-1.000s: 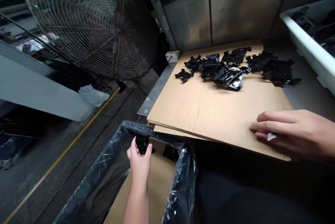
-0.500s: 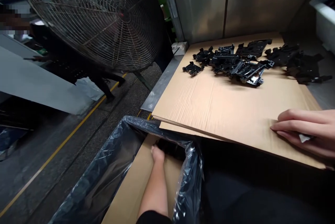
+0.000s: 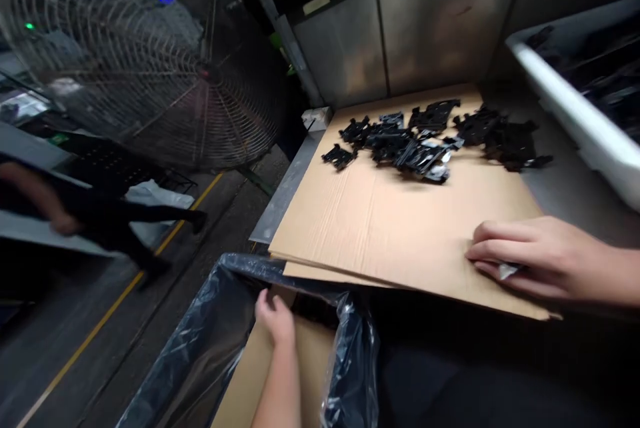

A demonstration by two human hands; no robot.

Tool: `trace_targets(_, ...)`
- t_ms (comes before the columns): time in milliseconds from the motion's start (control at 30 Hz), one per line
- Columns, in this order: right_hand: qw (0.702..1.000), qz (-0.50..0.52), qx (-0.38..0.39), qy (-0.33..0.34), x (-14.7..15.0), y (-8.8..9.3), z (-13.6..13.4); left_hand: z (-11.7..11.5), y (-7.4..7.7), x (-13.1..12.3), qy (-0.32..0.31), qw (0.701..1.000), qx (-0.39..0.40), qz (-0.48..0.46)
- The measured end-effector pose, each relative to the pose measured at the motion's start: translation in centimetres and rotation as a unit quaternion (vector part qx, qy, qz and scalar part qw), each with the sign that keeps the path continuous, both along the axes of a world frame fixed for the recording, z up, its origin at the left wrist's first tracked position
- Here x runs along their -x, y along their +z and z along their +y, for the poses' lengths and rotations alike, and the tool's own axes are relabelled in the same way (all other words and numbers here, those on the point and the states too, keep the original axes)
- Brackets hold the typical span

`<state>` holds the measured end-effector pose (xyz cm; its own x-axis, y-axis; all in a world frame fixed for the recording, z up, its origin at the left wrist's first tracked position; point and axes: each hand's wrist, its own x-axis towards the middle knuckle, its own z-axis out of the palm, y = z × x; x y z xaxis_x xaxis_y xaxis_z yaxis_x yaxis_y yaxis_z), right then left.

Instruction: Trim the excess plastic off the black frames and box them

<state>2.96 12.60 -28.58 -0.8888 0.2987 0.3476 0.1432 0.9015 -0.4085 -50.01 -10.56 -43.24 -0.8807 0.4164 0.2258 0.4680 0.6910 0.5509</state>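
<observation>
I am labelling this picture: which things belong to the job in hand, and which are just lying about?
Likely the job's:
cardboard sheets
black parts on them
plastic-lined container, left hand inside
white tub

Likely just nearby:
large fan
white bag

It's all one head cam, so you're basically looking out from the wearer's forehead, forward and down. Pretty wide shot. Closest stuff is the left hand [image 3: 277, 318] over the plastic-lined bin [image 3: 357, 361], lower middle, and the right hand [image 3: 525, 258] off to the right. Cardboard sheets [image 3: 370, 228] sit mid-distance, seen from above at a slant, with metal panels [image 3: 340, 55] and a caged fan [image 3: 205, 75] further back.
</observation>
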Motion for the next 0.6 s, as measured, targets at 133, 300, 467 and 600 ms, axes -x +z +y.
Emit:
trace_targets(133,1.000,0.008,-0.022,0.012,1.4,0.7,0.2,3.7,7.6,0.0,0.032,0.972,-0.214,0.095)
trace_targets(300,0.999,0.016,-0.046,0.016,2.3,0.5,0.9,11.3,16.2,-5.4,-0.194,0.934,-0.265,0.139)
trace_targets(467,0.996,-0.001,-0.086,0.013,2.6,0.6,1.3,21.1,19.8,-15.1,-0.516,0.838,-0.089,0.156)
trace_targets(600,0.992,-0.025,-0.117,0.024,3.0,0.8,2.2,27.5,20.5,-19.9,-0.615,0.767,0.000,0.183)
